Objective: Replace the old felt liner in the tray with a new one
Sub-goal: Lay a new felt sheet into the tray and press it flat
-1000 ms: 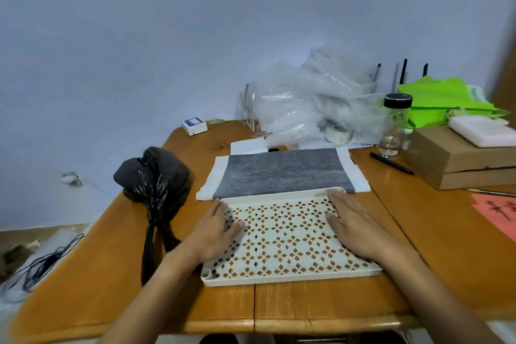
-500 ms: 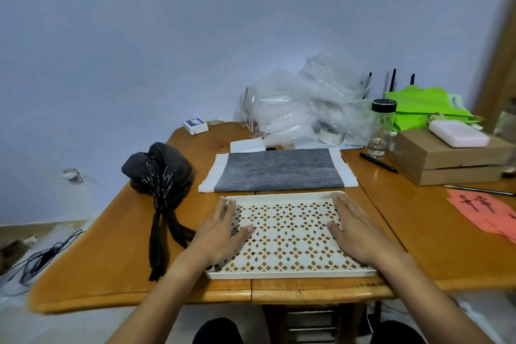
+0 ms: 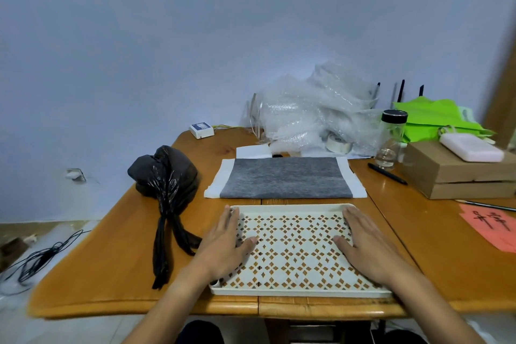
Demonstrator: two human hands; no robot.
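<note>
Tray [image 3: 279, 292] has slid toward the near table [image 3: 111, 260] edge, leaving a strip of bare wood between it and the felt [image 3: 284, 177]. Left hand [image 3: 223, 246] and right hand [image 3: 363, 246] press flat on its two ends, likely to steady and square it. Fingers [image 3: 230, 218] are straight and close together, thumbs spread inward, gripping nothing. Its lattice floor is bare, so the old liner seems gone. Beyond, the felt lies flat on a white sheet [image 3: 213, 190], probably the new liner.
</note>
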